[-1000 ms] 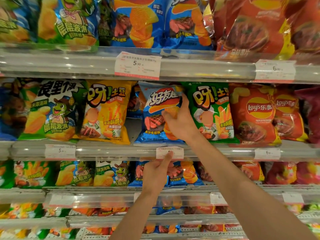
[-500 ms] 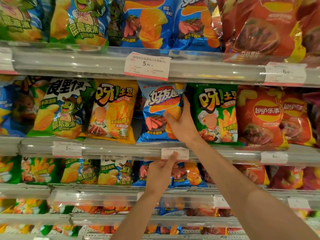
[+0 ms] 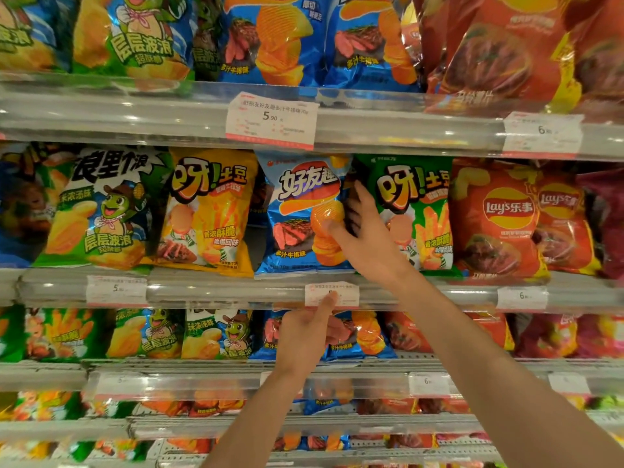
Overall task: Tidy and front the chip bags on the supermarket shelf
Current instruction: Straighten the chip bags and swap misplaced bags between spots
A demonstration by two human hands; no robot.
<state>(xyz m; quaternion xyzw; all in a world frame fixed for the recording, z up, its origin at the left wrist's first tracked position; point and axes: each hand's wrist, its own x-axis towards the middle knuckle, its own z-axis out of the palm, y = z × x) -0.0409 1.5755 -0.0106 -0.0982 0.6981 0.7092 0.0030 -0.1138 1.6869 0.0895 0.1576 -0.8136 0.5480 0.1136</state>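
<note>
A blue chip bag (image 3: 299,211) with a steak picture stands upright on the middle shelf (image 3: 209,288), between a yellow bag (image 3: 211,211) and a green bag (image 3: 418,211). My right hand (image 3: 363,234) grips the blue bag's right edge, thumb on its front and fingers reaching behind it. Lower down, my left hand (image 3: 307,332) is loosely curled with its forefinger pointing up and touching the white price tag (image 3: 332,293) on the shelf's front rail.
Red Lay's bags (image 3: 496,217) fill the right of the middle shelf, and a green-and-white frog bag (image 3: 101,211) stands at the left. The shelf above (image 3: 405,126) carries more blue and red bags, with a large price tag (image 3: 271,119). Lower shelves hold several more bags.
My right hand has slid a little up the blue bag's right edge, with its fingers further behind it. The view has shifted slightly. My left forefinger stays on the price tag.
</note>
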